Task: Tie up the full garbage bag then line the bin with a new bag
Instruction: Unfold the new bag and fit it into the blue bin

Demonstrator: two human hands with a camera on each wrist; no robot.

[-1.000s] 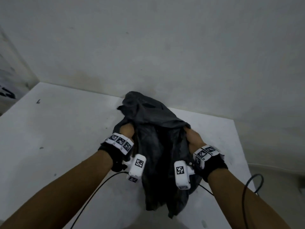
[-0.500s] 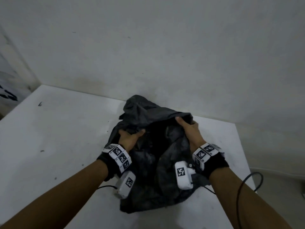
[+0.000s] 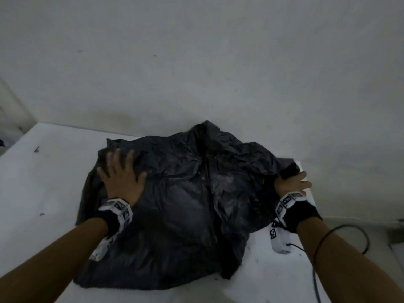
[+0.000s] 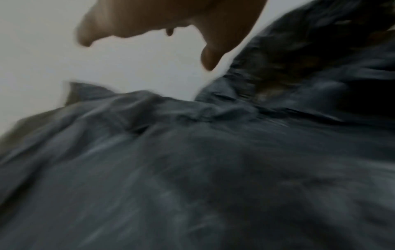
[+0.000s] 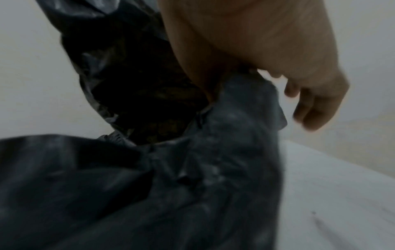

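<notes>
While splayed left fingers (image 3: 122, 169) flatten the crinkled black bag (image 3: 185, 206), right fingers (image 3: 302, 182) pinch its edge.

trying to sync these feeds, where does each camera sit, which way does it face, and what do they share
Head: worn on the head, looking forward and down at the black bag on the white table; both forearms, left hand and right hand show.
Left wrist: looks along the left hand's spread fingers over the bag, blurred.
Right wrist: looks along the right hand at the gripped bag edge.
All three share the bag.
</notes>
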